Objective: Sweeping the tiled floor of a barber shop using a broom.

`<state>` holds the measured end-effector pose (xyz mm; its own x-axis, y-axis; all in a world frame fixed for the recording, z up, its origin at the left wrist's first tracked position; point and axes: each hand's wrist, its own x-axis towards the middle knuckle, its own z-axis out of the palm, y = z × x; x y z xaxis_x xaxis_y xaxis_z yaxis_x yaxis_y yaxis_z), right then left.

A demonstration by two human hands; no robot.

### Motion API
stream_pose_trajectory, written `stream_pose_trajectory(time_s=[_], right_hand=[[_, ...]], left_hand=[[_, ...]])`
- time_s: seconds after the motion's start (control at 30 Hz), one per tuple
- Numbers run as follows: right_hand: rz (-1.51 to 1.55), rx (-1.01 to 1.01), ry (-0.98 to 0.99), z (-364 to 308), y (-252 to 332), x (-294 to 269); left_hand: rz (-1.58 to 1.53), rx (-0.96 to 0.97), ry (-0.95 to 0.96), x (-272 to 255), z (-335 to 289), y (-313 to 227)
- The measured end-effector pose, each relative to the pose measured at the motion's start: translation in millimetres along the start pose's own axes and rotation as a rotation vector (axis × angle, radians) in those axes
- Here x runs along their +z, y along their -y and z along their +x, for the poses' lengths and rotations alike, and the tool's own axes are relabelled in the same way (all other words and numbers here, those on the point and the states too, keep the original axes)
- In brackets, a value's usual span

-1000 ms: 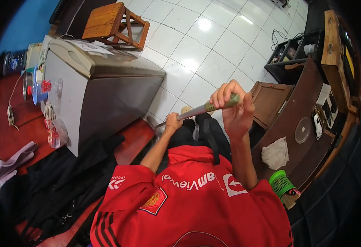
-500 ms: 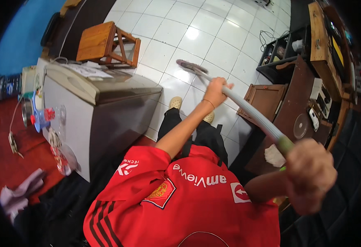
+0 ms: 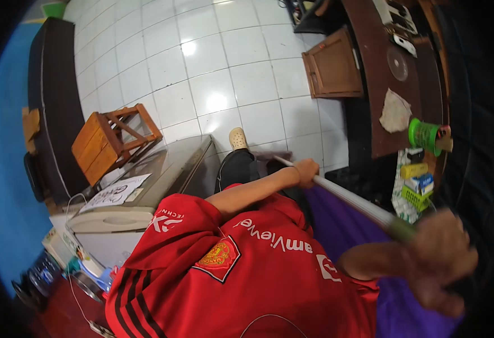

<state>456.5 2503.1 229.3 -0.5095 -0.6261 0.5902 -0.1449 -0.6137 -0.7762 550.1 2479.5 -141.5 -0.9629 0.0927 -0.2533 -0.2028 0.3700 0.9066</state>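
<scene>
My left hand is wrapped round the middle of a long pale mop handle, close in front of my body. At lower right my right hand, blurred, grips the handle's upper end by its green part. The handle slants down to the left, toward the floor by my feet. There the flat brownish mop head shows only in part, beside my dark trouser leg. A beige clog is on one of my feet; the other foot is hidden.
On the left stand a wooden stool and a grey fridge with papers on top. To the right are an open brown cabinet door, a dark table with a cloth, a green basket, and purple fabric.
The mop head has come from out on the tiles back to near my feet. My view has turned and shifted, bringing the purple fabric and green basket into sight. Both hands keep their grip.
</scene>
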Motion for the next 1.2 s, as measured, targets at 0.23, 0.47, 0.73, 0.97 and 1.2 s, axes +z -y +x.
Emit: stream_pose_trajectory(time_s=[0.23,0.47,0.73,0.97,1.2], right_hand=[[-0.172,0.504,0.17,-42.3,-79.3,50.9],[-0.011,0.172,0.193,-80.9,-39.3,28.1],[-0.134,0.028,-0.073,-137.7,1.2,-34.0],[-0.181,0.047,0.006,-198.5,31.7,-138.1],[-0.25,-0.032,-0.575,-245.2,178.5,-263.0]], left_hand=[[-0.066,-0.158,-0.043,49.9,-23.1,75.8],[0.046,0.038,-0.38,-16.0,-23.8,68.9],[0.234,-0.119,-0.305,-7.5,16.9,61.2],[0.38,-0.24,-0.452,27.8,66.5,55.0],[0.455,0.092,-0.097,115.5,134.9,-105.7]])
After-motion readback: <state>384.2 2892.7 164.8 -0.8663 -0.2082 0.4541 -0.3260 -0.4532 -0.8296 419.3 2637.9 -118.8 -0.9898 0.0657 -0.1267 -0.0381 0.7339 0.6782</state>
